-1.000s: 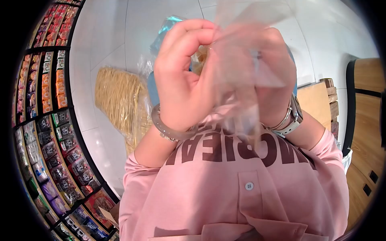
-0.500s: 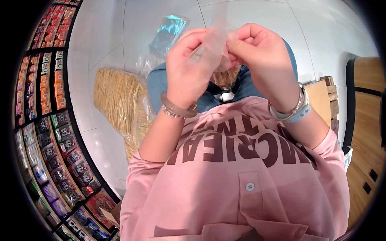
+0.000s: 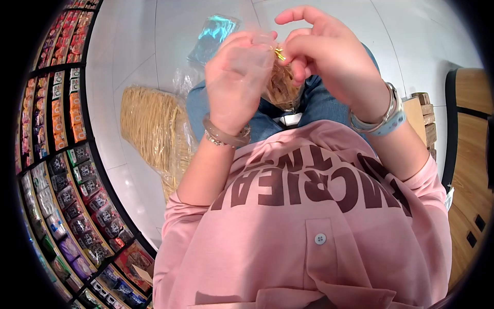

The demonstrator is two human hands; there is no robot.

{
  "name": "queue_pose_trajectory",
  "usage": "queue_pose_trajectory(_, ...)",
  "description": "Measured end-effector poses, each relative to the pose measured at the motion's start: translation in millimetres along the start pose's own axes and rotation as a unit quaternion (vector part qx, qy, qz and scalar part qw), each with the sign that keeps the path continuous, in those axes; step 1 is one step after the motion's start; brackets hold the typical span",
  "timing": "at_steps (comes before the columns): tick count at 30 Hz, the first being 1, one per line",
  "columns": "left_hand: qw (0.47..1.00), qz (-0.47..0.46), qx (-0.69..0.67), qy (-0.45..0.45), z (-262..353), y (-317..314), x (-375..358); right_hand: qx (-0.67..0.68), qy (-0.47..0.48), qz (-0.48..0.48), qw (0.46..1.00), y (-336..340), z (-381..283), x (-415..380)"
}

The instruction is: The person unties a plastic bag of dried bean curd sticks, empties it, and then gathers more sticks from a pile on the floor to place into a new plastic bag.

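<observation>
Tie (image 3: 279,53) could slip off bag (image 3: 284,88) if my left hand (image 3: 231,90), pinching its gathered plastic, slackens; right hand (image 3: 342,59): pinching or merely touching, cannot tell.

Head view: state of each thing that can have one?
left hand: closed on the clear bag's top
right hand: index finger extended, fingers by the gold tie; grip unclear
clear bag: brown pieces inside, top bunched up
gold tie: at the bag's neck; fastened or not, can't tell
straw-colored bundle: lying on the floor, in clear wrap
shiny blue packet: lying on the floor
</observation>
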State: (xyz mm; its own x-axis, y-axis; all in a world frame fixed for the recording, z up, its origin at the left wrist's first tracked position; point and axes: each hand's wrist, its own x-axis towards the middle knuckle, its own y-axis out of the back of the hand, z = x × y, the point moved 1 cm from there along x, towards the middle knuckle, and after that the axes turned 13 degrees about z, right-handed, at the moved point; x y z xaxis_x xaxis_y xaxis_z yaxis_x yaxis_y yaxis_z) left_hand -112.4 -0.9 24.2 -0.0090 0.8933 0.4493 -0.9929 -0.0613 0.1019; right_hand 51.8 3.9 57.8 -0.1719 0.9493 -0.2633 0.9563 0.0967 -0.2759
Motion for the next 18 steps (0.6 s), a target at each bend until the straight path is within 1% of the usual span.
queue_pose_trajectory(1, 1.0, -0.009, 0.017, -0.016, 0, 1, 1, -0.046, 0.055, 0.028, 0.997, 1, 1, -2)
queue_pose_trajectory(3, 0.999, 0.009, -0.011, 0.032, 5, 0, 0, -0.135, 0.166, 0.081, 0.974, 2, 8, -5)
queue_pose_trajectory(4, 0.998, 0.018, -0.025, 0.056, 8, 0, 0, -0.213, 0.301, 0.11, 0.923, 4, 11, -5)
queue_pose_trajectory(5, 0.998, 0.017, -0.02, 0.053, 9, -1, 0, -0.285, 0.428, 0.136, 0.847, 8, 15, -5)
queue_pose_trajectory(6, 0.999, 0.016, -0.015, 0.049, 11, -2, 1, -0.348, 0.544, 0.158, 0.747, 8, 19, -6)
queue_pose_trajectory(9, 0.999, 0.004, -0.017, 0.042, 12, -1, 3, -0.387, 0.603, 0.154, 0.68, 5, 25, -5)
queue_pose_trajectory(12, 0.998, 0.01, -0.049, 0.048, 7, 0, 4, -0.387, 0.657, 0.194, 0.617, 2, 28, 2)
queue_pose_trajectory(15, 0.997, 0.017, -0.06, 0.047, 2, 2, 2, -0.393, 0.685, 0.203, 0.579, 2, 26, 9)
queue_pose_trajectory(18, 0.999, 0.013, -0.029, 0.034, 3, 4, 3, -0.384, 0.696, 0.178, 0.58, 1, 25, 11)
